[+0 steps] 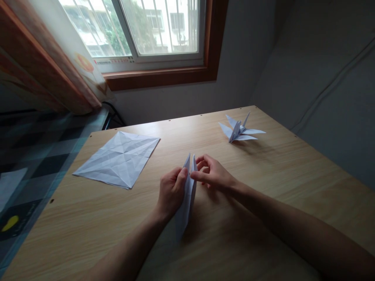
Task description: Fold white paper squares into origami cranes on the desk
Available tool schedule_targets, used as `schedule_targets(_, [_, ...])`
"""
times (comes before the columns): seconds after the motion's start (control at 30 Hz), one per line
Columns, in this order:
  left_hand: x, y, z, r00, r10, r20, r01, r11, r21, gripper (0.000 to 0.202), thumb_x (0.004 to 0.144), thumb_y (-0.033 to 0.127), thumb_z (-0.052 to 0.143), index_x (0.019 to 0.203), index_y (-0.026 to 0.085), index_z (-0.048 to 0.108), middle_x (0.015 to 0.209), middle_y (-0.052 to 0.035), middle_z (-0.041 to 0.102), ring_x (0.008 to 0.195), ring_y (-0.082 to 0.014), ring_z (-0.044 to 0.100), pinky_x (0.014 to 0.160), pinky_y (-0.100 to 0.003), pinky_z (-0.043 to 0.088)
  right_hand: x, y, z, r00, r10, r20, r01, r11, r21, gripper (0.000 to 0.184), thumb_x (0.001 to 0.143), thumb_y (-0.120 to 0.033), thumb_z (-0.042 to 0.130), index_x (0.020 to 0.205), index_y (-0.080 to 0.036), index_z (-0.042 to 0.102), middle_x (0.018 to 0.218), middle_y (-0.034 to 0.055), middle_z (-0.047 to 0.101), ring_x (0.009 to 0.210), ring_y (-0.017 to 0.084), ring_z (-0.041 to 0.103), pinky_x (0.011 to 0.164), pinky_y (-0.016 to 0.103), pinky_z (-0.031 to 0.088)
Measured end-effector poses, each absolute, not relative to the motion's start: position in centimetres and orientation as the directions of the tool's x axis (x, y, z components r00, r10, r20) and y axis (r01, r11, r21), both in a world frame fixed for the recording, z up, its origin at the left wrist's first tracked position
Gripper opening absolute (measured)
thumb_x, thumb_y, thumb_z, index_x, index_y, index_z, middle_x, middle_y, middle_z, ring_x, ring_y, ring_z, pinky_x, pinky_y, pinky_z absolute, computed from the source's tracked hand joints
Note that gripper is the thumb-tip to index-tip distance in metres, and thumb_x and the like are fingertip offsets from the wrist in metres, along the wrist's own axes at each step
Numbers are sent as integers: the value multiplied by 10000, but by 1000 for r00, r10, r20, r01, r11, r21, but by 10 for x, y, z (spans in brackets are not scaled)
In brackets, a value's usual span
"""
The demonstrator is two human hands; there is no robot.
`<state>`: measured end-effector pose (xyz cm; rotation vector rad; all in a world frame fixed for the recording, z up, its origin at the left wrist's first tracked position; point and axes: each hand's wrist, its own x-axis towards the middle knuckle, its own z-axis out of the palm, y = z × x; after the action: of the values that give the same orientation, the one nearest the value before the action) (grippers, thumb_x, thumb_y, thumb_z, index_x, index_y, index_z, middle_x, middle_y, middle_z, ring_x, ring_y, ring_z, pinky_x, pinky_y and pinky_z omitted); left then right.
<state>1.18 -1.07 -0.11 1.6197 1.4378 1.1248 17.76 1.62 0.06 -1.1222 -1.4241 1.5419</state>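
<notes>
A folded white sheet of paper (187, 203) stands on edge between my hands, its upper end split into two narrow points. My left hand (172, 191) grips its left layer, with the thumb pressed on the inner face near the top. Around the right point close the thumb and fingers of my right hand (212, 171), pinching that flap. The lower part of the folded paper slopes down toward me, in shadow.
Left on the wooden table (117, 226) lies a creased square of paper (120, 156). A finished paper origami figure (238, 130) with several pointed flaps stands at the back right. Beyond the table's left edge is a checked cloth (43, 156); a window (164, 27) is behind.
</notes>
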Motion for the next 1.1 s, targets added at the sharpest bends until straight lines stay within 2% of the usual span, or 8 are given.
schedule_targets(0.1, [11,-10,-2,0,985,171,363,-159,918,382,891,405,457,597,168,512,544,39,443,518,-102,404,514,-224,329,170,8,-2,-333,939,-87,49,-75,-996,382,669,-360,806,907,-173,572,706,-22,585,517,87,543,406,179,395])
schedule_targets(0.3, [13,-9,-2,-11,988,155,295,-145,944,363,886,432,513,654,158,564,548,30,517,500,-101,440,481,-210,344,167,8,-8,-327,945,-27,-122,-71,-990,223,709,-304,745,795,-149,609,613,-19,602,496,92,546,416,193,413])
schedule_targets(0.47, [13,-10,-3,29,998,59,124,-62,990,324,828,476,618,756,167,551,504,56,536,414,-78,414,413,-180,289,166,11,-9,-272,962,5,-181,-47,-982,280,665,-309,783,817,-159,603,550,-42,591,455,92,533,400,194,386])
schedule_targets(0.73, [11,-9,-2,233,969,79,213,-130,968,295,804,411,671,850,121,696,721,-37,688,587,-136,556,524,-218,414,170,16,-11,-166,985,40,-286,-9,-958,390,668,-385,795,897,-191,547,591,-58,609,465,89,516,451,220,388])
schedule_targets(0.83, [11,-9,-3,156,984,91,226,-125,966,307,808,427,666,814,122,695,671,-22,660,578,-137,544,518,-220,407,169,14,-14,-226,973,32,-292,-37,-956,383,684,-388,790,918,-190,561,657,-46,625,549,94,558,530,227,432])
schedule_targets(0.93, [10,-7,-5,49,991,122,181,-129,975,299,788,425,686,799,126,674,676,-13,653,605,-142,560,536,-221,424,166,9,-16,-319,948,-13,-247,-97,-964,464,605,-340,847,942,-193,563,753,-18,655,658,124,612,602,245,479])
schedule_targets(1.03, [10,-6,-8,-11,994,111,101,-109,989,318,787,441,684,787,126,645,668,-7,635,573,-124,538,520,-218,426,164,3,-18,-273,962,-15,-254,-87,-963,554,571,-309,866,989,-228,512,811,-24,653,688,139,628,637,272,513])
schedule_targets(1.1, [10,-5,-11,-24,995,102,49,-100,994,327,794,450,679,782,127,630,663,-3,621,559,-112,522,506,-212,418,163,0,-18,-248,969,7,-247,-57,-967,475,620,-330,840,952,-227,516,816,-21,650,688,139,628,648,277,515])
